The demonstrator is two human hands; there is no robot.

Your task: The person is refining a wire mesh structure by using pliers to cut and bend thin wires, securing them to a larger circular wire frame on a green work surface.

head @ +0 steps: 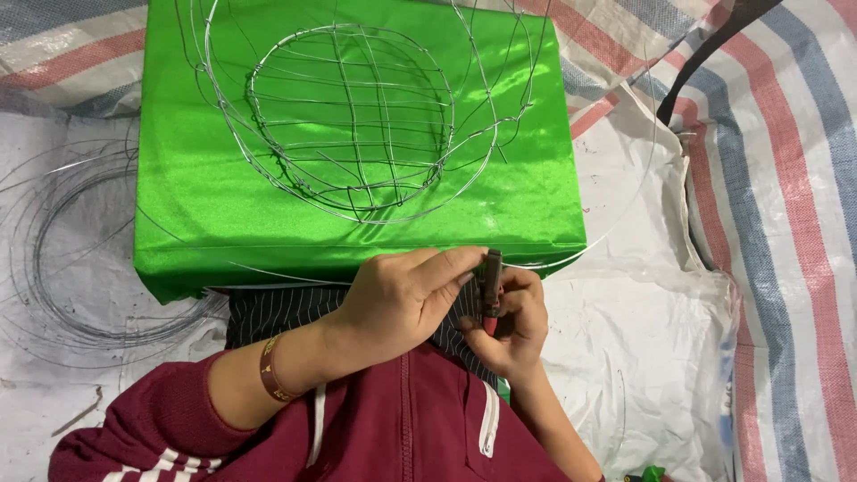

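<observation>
1. Head view: left hand [402,299] and right hand [518,326] meet just below the green satin box [223,196], both closed around small dark pliers [491,281] held upright.
2. Wire basket frame [357,120] rests on the box top, apart from the hands.
3. Loose wire coil [80,259] lies on the tarp at left.
</observation>
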